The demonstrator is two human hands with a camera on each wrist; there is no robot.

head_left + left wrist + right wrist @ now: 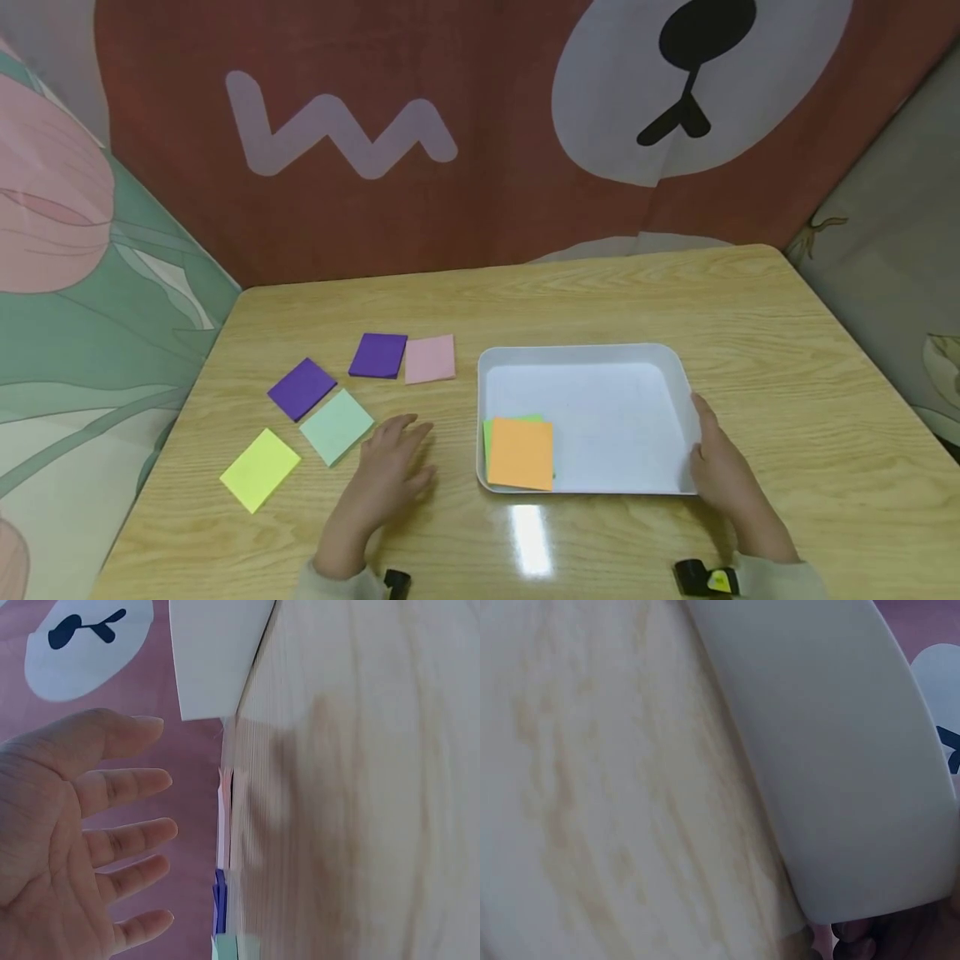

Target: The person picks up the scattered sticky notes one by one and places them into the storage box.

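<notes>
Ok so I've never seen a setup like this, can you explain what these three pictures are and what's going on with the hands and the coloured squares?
No machine here: a person wears three cameras. The wide picture comes from the head, looking down at a wooden table. The other two come from the wrists, so they are very close and partly blurred.

On the table lie paper squares: two purple squares, a pink square, a mint square and a yellow square. A white tray holds an orange square lying on a green square.

The left hand is open with spread fingers, near the mint square, holding nothing. The right hand rests against the tray's right rim; whether it truly grips it is hard to tell.
</notes>
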